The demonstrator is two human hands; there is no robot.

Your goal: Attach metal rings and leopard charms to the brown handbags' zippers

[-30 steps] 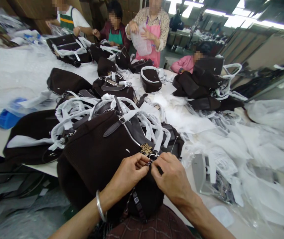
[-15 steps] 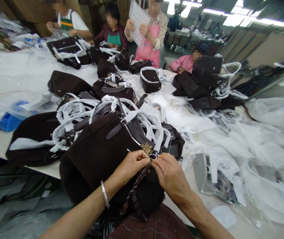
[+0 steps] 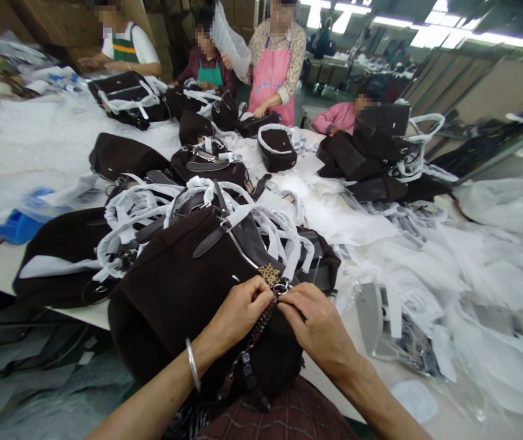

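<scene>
A dark brown handbag [image 3: 174, 287] lies tilted in front of me, its handles wrapped in white paper. At its right end, a braided charm strap [image 3: 258, 333] hangs from a metal ring [image 3: 281, 287], beside a leopard-patterned tag [image 3: 270, 274]. My left hand [image 3: 245, 305], with a silver bangle at the wrist, pinches the top of the braided strap just below the ring. Close against it, my right hand [image 3: 310, 315] has thumb and forefinger pressed together at the ring. My fingertips partly hide where strap and ring meet.
More dark bags [image 3: 66, 253] with wrapped handles crowd the table to the left and beyond. White wrapping sheets [image 3: 426, 244] and plastic cover the right side. A blue plastic object [image 3: 18, 225] lies at the left. Several co-workers stand or sit across the table, one in a pink apron [image 3: 268, 76].
My hands stay at the ring with only slight finger shifts, and the strap's hanging end has turned a little. The co-worker in pink has swung the clear sheet leftward and lowered one hand to a bag.
</scene>
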